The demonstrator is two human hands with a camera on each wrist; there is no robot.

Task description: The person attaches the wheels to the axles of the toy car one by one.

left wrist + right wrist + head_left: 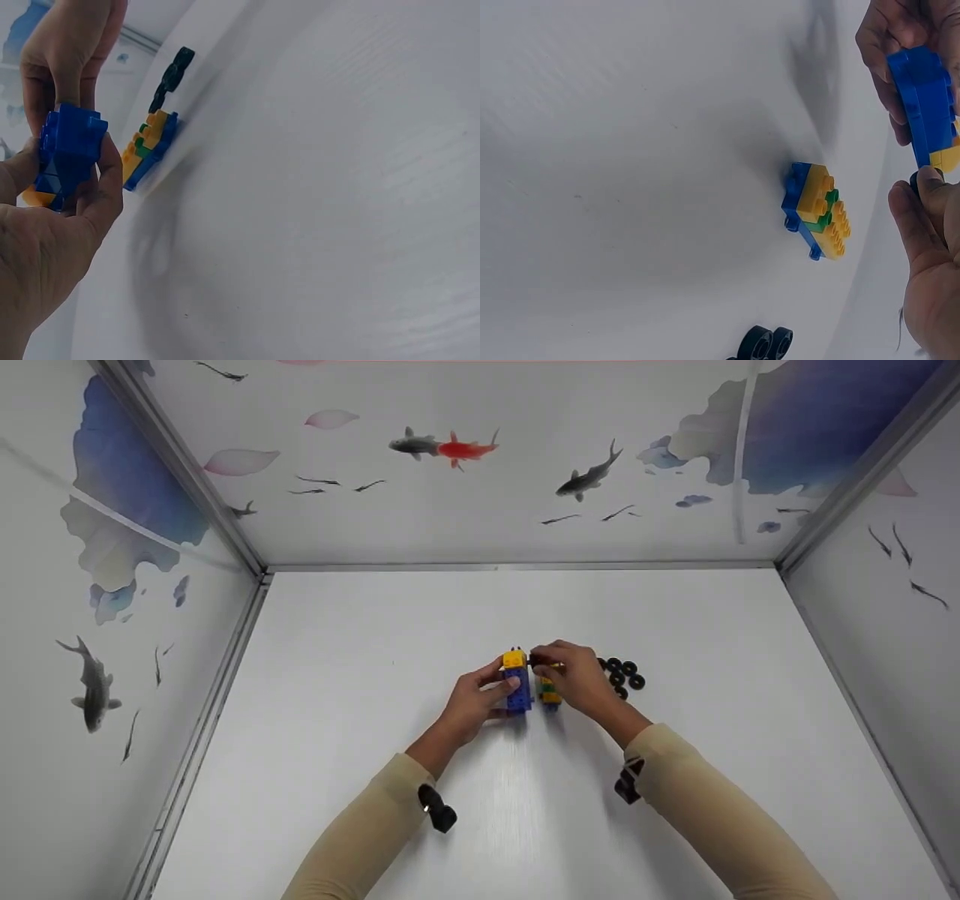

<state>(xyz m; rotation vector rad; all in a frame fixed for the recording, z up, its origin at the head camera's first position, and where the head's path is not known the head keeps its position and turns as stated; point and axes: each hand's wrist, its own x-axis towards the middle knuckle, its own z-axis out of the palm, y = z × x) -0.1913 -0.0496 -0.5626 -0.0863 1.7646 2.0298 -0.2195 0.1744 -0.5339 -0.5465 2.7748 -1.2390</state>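
Observation:
My left hand (pixel 469 706) grips a toy-brick vehicle (pixel 517 695), blue with a yellow brick at its far end, thumb on one side and fingers on the other. In the left wrist view its blue end (pixel 79 142) faces the camera, held above the table. Thumb and fingers of my right hand (pixel 579 676) pinch a small black wheel (pixel 914 181) against the vehicle's side, by the yellow brick (pixel 946 157). The fingers hide most of that wheel.
Beside the right hand, a second brick build (pixel 814 210) of yellow and green bricks on a blue base stands on the white table (pixel 360 810). Several black wheels (pixel 636 682) lie to its right. Printed panels (pixel 495 510) wall the table at the back and sides.

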